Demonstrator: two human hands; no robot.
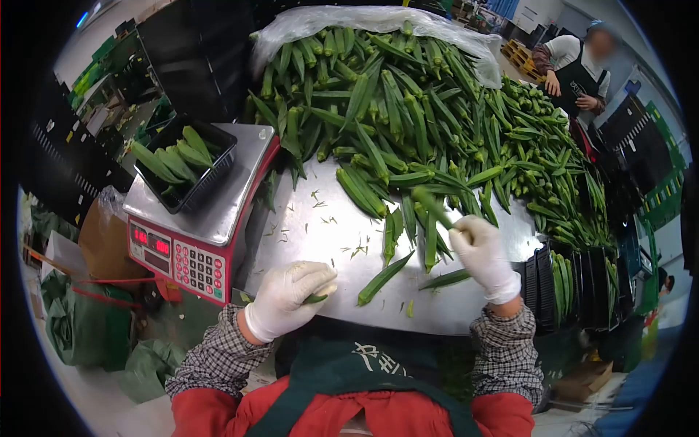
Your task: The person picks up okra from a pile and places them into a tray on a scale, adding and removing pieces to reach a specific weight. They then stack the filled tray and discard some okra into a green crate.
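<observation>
My left hand (293, 295), in a white glove, is closed around a green okra pod (314, 298) near the front edge of the metal table (313, 251). Farther right, my gloved right hand (482, 251) pinches the end of another okra pod (431, 206), which is blurred and points up and left. Several loose pods lie between my hands, among them one okra pod (384, 278) near the front edge. Behind them rises a large pile of okra (393, 102), partly under clear plastic.
A red scale (196, 266) on the left bears a black tray (227, 160) of okra. Black trays with okra (563, 284) stand at the right edge. Another person (582, 69) stands at the back right. Small green scraps lie on the table.
</observation>
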